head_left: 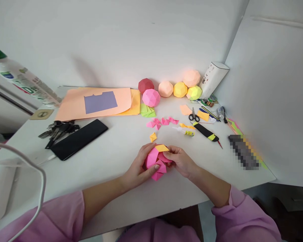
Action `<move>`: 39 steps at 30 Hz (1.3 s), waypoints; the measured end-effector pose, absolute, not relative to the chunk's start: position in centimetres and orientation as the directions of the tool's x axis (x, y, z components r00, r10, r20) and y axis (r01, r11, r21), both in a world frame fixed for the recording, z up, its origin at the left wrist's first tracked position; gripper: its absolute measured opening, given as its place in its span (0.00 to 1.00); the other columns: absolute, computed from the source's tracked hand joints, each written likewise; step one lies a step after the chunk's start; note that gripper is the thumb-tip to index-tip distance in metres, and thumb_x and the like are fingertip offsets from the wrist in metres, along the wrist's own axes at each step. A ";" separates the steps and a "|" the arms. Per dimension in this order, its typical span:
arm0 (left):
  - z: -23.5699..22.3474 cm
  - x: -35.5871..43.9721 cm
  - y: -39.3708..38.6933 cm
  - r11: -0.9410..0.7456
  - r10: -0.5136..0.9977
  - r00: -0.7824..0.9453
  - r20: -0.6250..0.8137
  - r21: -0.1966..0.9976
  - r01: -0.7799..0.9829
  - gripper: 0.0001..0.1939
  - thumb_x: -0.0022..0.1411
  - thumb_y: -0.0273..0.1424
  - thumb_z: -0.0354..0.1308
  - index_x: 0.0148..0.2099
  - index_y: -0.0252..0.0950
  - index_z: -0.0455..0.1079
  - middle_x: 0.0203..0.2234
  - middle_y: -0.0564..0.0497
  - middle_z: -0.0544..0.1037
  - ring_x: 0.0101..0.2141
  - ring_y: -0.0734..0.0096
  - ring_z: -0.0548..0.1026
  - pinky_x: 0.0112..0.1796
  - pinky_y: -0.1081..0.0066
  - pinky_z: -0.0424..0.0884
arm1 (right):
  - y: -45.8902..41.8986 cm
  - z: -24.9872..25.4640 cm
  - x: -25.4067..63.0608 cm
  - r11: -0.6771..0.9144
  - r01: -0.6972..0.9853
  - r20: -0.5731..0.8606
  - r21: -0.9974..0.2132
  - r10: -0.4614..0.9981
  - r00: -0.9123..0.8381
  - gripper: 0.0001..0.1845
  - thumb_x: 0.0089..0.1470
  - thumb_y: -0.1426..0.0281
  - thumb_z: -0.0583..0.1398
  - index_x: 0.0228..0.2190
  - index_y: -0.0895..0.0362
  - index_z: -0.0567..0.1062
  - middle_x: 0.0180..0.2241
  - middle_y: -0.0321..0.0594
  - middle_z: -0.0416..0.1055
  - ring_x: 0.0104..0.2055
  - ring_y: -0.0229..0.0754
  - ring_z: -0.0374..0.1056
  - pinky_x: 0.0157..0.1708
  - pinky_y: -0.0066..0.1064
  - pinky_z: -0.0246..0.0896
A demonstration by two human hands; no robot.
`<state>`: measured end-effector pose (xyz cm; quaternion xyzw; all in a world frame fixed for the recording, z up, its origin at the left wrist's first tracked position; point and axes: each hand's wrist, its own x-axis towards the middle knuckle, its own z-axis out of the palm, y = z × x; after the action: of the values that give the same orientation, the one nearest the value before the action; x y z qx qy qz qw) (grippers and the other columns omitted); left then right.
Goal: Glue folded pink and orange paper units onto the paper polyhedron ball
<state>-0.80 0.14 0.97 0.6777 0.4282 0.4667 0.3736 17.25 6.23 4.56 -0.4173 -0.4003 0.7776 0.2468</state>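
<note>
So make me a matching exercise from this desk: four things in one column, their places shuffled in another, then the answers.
1. pink folded-paper shape
2. scissors
3. black phone
4. dark red ball

A. next to the keys
B. held by the left hand and the right hand
C. behind the bright pink ball
D. at the far end of the black-and-yellow tool

Pairs: 1-B, 2-D, 3-A, 4-C

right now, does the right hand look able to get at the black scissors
Probably yes: the black scissors lie with their handles toward the right hand, nothing covering them. It would likely have to release the pink paper shape first.
</note>
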 end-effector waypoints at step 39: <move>0.9 -0.8 0.1 -0.352 0.931 0.189 0.311 0.901 0.253 0.28 0.66 0.35 0.53 0.65 0.44 0.50 0.58 0.42 0.60 0.58 0.55 0.61 0.56 0.52 0.63 | 6.7 5.3 17.6 -0.561 0.034 -0.476 -0.827 0.668 -0.572 0.19 0.43 0.59 0.68 0.20 0.58 0.68 0.16 0.30 0.62 0.20 0.32 0.54 0.23 0.29 0.42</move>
<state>-0.78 0.08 0.92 0.6790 0.4361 0.4640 0.3655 17.59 6.73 5.35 -0.4157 -0.4222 0.7795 0.2032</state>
